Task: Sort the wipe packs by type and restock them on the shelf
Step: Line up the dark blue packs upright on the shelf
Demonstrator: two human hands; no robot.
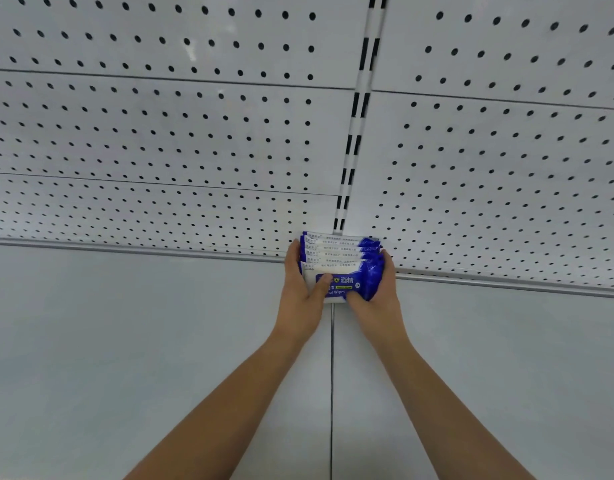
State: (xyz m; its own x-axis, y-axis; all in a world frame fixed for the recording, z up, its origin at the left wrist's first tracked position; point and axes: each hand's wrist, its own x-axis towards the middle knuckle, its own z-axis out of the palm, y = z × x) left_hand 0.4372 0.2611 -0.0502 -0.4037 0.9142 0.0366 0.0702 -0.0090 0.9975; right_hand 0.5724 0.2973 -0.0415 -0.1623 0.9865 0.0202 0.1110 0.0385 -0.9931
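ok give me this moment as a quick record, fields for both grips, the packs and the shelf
left grip: holds the stack's left end, thumb across the front pack
right grip: holds the stack's right end, fingers curled under
wipe packs: several blue-and-white packs, all one type, bunched together
location: rear of the white shelf, against the pegboard, below the slotted upright
resting on shelf: cannot tell

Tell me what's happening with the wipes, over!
Left hand and right hand grip the wipe packs. Stack far back on shelf, by pegboard. Nothing in the way.
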